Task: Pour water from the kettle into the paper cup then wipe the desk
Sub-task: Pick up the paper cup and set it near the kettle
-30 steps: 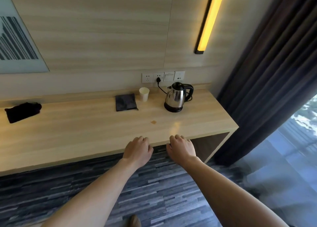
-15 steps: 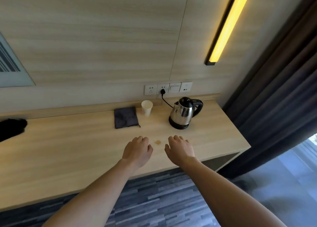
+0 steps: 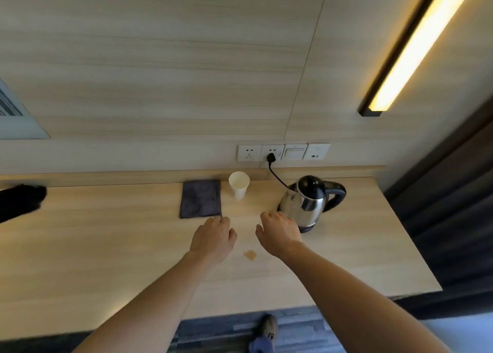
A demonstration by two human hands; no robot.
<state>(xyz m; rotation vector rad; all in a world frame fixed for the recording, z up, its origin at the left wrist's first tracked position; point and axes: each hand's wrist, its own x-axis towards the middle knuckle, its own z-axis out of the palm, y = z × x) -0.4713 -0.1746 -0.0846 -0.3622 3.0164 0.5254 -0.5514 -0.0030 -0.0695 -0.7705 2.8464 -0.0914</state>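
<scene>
A steel kettle (image 3: 309, 204) with a black lid and handle stands on its base at the back right of the wooden desk (image 3: 106, 246). Left of it a white paper cup (image 3: 239, 185) stands upright by the wall. A folded dark grey cloth (image 3: 201, 202) lies flat left of the cup. My right hand (image 3: 277, 232) hovers palm down just left of the kettle, empty. Just below the cloth's near right corner, my left hand (image 3: 213, 239) also holds nothing, fingers loosely apart. A small brown stain (image 3: 250, 254) marks the desk between my wrists.
The kettle's black cord (image 3: 277, 175) runs up to a wall socket (image 3: 272, 152). A black object (image 3: 20, 200) lies at the desk's far left. A dark curtain (image 3: 453, 206) hangs past the desk's right end. A shoe (image 3: 268, 326) shows on the floor below.
I have come closer to the desk. Both hands have moved forward over the desktop, past the brown stain, toward the cloth and the kettle.
</scene>
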